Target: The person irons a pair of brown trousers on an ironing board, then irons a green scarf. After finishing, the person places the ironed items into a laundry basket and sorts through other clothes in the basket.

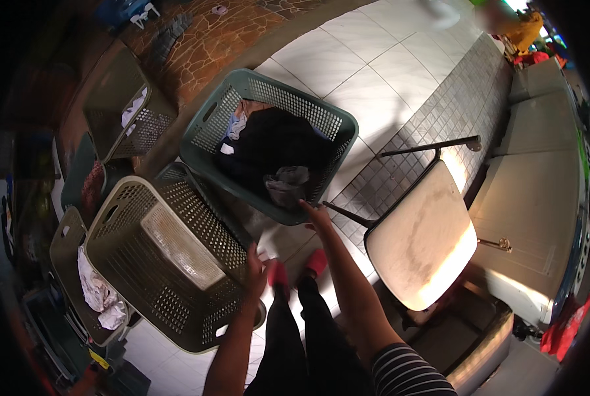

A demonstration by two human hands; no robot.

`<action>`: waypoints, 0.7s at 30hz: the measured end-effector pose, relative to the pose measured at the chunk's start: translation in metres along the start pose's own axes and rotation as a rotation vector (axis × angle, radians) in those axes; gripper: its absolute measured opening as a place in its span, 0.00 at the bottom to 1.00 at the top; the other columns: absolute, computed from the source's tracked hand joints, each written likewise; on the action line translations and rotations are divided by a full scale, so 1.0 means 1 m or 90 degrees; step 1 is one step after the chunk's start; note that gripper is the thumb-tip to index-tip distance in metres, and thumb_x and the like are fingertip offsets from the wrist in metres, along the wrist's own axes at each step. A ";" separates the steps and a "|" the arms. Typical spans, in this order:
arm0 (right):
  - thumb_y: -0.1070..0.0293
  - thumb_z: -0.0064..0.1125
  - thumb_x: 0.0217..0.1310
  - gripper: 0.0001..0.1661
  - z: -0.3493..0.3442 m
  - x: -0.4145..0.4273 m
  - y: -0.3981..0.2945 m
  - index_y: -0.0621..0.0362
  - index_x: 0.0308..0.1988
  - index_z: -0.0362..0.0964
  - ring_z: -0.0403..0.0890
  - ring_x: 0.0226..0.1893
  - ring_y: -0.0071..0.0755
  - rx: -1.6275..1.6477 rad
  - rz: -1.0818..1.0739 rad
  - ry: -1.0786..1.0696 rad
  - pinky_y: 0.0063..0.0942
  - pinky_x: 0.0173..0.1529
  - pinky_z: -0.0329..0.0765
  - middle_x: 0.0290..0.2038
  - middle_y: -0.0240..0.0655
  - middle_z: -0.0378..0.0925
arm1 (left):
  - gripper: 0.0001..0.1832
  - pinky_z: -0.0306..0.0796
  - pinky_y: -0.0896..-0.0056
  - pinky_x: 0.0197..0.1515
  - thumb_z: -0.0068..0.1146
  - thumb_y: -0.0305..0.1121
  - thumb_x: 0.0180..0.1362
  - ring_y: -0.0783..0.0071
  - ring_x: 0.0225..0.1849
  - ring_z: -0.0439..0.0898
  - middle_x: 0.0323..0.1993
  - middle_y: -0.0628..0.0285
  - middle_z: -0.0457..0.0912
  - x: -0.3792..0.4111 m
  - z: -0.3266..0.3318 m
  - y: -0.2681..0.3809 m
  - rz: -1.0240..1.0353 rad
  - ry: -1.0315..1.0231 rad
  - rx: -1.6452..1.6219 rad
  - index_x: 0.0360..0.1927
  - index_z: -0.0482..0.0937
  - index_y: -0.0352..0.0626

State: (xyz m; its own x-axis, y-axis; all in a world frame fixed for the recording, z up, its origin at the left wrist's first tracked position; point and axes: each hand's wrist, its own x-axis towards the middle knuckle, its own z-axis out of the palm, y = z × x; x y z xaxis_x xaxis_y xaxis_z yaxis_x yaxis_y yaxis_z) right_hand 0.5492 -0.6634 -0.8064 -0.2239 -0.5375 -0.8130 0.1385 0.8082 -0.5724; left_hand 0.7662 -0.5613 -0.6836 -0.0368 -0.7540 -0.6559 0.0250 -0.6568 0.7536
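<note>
A dark green plastic laundry basket [347,123] stands on the floor in front of me. Dark clothes [280,141] fill its bottom, with a few lighter pieces at the left and a greyish crumpled piece near its front corner. My right hand [318,217] is at that corner, fingers at the rim; whether they grip it is unclear. Left of my feet is an olive plastic basket [163,292], tilted, with its pale bottom panel showing and no clothes visible in it. My left hand [256,272] is beside its right side, fingers apart, nothing held.
Another olive basket [114,89] with light cloth stands at upper left. Light crumpled clothes [97,287] lie in a basket at lower left. A metal-framed chair [423,237] with a stained pale seat stands close on my right. Large light-coloured boxy surfaces [527,208] line the right side.
</note>
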 end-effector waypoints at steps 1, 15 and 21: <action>0.40 0.69 0.48 0.42 0.009 -0.021 -0.021 0.57 0.54 0.68 0.81 0.38 0.35 -0.060 -0.023 -0.010 0.36 0.38 0.79 0.43 0.37 0.79 | 0.41 0.66 0.56 0.60 0.57 0.40 0.62 0.59 0.63 0.65 0.64 0.49 0.60 0.038 -0.010 -0.001 -0.080 0.041 -0.084 0.72 0.46 0.50; 0.58 0.58 0.51 0.25 -0.049 -0.107 -0.153 0.68 0.44 0.74 0.82 0.42 0.54 -0.304 -0.219 0.139 0.41 0.48 0.76 0.36 0.55 0.81 | 0.24 0.74 0.46 0.52 0.58 0.31 0.53 0.56 0.53 0.73 0.50 0.54 0.73 0.199 -0.037 0.086 -0.138 0.021 -0.486 0.55 0.69 0.41; 0.61 0.58 0.60 0.25 -0.100 -0.230 -0.159 0.67 0.51 0.70 0.81 0.42 0.35 -0.139 -0.267 0.008 0.33 0.49 0.75 0.40 0.44 0.81 | 0.27 0.75 0.54 0.51 0.57 0.28 0.52 0.61 0.52 0.74 0.50 0.60 0.74 0.097 -0.040 0.161 -0.036 0.012 -0.412 0.58 0.68 0.48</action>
State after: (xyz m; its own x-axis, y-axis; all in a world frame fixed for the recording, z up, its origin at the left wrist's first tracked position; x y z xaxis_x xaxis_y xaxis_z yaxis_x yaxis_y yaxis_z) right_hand 0.4825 -0.6447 -0.5177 -0.2285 -0.8264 -0.5147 -0.1718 0.5546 -0.8142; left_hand 0.8065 -0.7404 -0.6279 -0.0392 -0.7140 -0.6991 0.6212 -0.5654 0.5426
